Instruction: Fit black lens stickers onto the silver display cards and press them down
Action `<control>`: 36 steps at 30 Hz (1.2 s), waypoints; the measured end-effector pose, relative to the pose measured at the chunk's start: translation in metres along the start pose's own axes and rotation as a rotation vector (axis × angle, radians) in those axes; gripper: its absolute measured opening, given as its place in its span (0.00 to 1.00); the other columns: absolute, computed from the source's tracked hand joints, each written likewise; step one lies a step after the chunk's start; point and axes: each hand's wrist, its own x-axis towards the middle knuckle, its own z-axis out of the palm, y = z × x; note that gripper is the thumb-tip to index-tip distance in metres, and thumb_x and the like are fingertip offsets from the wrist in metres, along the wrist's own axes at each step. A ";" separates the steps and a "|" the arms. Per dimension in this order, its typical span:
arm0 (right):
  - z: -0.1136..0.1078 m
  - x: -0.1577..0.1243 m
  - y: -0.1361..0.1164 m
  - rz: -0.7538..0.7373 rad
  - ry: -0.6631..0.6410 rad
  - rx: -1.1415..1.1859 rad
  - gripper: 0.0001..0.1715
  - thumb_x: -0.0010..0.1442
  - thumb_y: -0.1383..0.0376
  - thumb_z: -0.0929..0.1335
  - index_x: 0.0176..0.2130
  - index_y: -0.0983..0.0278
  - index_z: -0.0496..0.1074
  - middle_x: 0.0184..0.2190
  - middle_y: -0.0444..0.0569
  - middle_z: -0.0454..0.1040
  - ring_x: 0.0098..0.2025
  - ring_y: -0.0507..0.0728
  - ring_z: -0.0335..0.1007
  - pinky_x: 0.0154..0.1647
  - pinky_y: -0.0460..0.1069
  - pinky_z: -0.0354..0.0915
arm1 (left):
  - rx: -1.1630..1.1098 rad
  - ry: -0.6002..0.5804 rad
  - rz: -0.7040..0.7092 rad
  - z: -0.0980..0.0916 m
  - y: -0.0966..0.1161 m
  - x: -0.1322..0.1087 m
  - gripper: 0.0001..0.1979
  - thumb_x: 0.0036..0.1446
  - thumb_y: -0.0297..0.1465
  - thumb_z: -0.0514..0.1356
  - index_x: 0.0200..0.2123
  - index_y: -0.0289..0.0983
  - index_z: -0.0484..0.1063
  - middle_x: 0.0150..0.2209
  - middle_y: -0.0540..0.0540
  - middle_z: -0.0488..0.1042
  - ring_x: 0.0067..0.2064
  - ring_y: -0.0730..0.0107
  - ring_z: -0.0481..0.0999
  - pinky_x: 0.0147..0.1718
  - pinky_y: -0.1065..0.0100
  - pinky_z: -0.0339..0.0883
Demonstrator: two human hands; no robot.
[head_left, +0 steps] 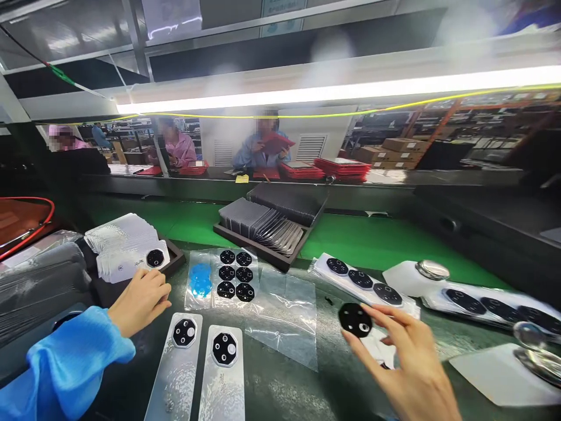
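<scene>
My right hand (407, 356) pinches a black octagonal camera lens cover (354, 319) between thumb and fingertips, above the bench. At the left, my left hand (142, 298) is loosely curled with nothing visible in it, close to the front of a fanned stack of silvery phone back covers (127, 242). Whether its fingertips touch the stack is hidden. Two phone back covers, a left one (173, 374) and a right one (222, 386), lie side by side before me, each with a black lens cover at its top. Beyond them, a clear sheet (219, 301) carries several black lens covers.
Blue round stickers (201, 280) sit beside the sheet. A black tray (263, 248) of dark panels stands at the back. At right are white strips of lens covers (360, 279) and white blocks with metal knobs (432, 270). Co-workers (263, 149) sit across the bench.
</scene>
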 end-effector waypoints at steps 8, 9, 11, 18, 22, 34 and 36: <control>0.072 0.020 -0.060 0.105 -0.030 0.337 0.21 0.59 0.56 0.69 0.49 0.62 0.67 0.48 0.55 0.66 0.40 0.58 0.67 0.32 0.53 0.67 | -0.032 0.008 -0.096 0.011 0.009 0.030 0.09 0.62 0.24 0.52 0.32 0.36 0.71 0.35 0.42 0.73 0.41 0.55 0.68 0.39 0.56 0.54; 0.080 0.019 -0.061 0.125 -0.019 0.354 0.22 0.58 0.57 0.69 0.50 0.62 0.67 0.48 0.55 0.66 0.39 0.58 0.67 0.31 0.53 0.67 | -0.047 0.012 -0.089 0.011 0.013 0.035 0.10 0.62 0.23 0.51 0.33 0.36 0.71 0.37 0.42 0.73 0.43 0.55 0.68 0.40 0.55 0.54; 0.094 0.015 -0.058 0.140 -0.033 0.356 0.22 0.59 0.58 0.69 0.51 0.63 0.66 0.49 0.56 0.65 0.40 0.58 0.67 0.32 0.54 0.68 | -0.087 0.011 -0.047 0.010 0.025 0.045 0.11 0.62 0.21 0.51 0.37 0.38 0.71 0.44 0.41 0.73 0.48 0.55 0.67 0.42 0.55 0.53; 0.109 -0.001 -0.035 0.084 -0.107 0.289 0.22 0.59 0.60 0.69 0.52 0.62 0.65 0.50 0.55 0.63 0.45 0.60 0.67 0.40 0.58 0.70 | -0.255 -0.105 0.115 0.019 0.049 0.075 0.11 0.59 0.32 0.61 0.45 0.41 0.68 0.44 0.44 0.71 0.48 0.57 0.67 0.43 0.59 0.56; 0.108 0.001 -0.033 0.074 -0.111 0.278 0.24 0.59 0.59 0.70 0.53 0.62 0.65 0.49 0.55 0.63 0.45 0.61 0.67 0.40 0.58 0.70 | -0.326 -0.155 0.079 0.027 0.047 0.096 0.15 0.57 0.33 0.63 0.46 0.41 0.66 0.43 0.46 0.70 0.42 0.60 0.67 0.40 0.62 0.57; 0.100 0.002 -0.040 0.049 -0.164 0.266 0.21 0.59 0.59 0.69 0.52 0.60 0.66 0.49 0.55 0.63 0.51 0.64 0.64 0.43 0.59 0.68 | -0.592 -0.323 0.110 0.026 0.078 0.028 0.34 0.43 0.46 0.70 0.48 0.39 0.63 0.49 0.42 0.67 0.50 0.52 0.65 0.46 0.58 0.59; 0.099 0.001 -0.042 0.035 -0.182 0.266 0.21 0.59 0.59 0.68 0.52 0.60 0.66 0.47 0.54 0.64 0.50 0.64 0.65 0.44 0.60 0.68 | -0.640 -0.306 0.069 0.033 0.087 0.021 0.42 0.39 0.47 0.71 0.54 0.39 0.59 0.53 0.39 0.64 0.54 0.47 0.63 0.50 0.53 0.57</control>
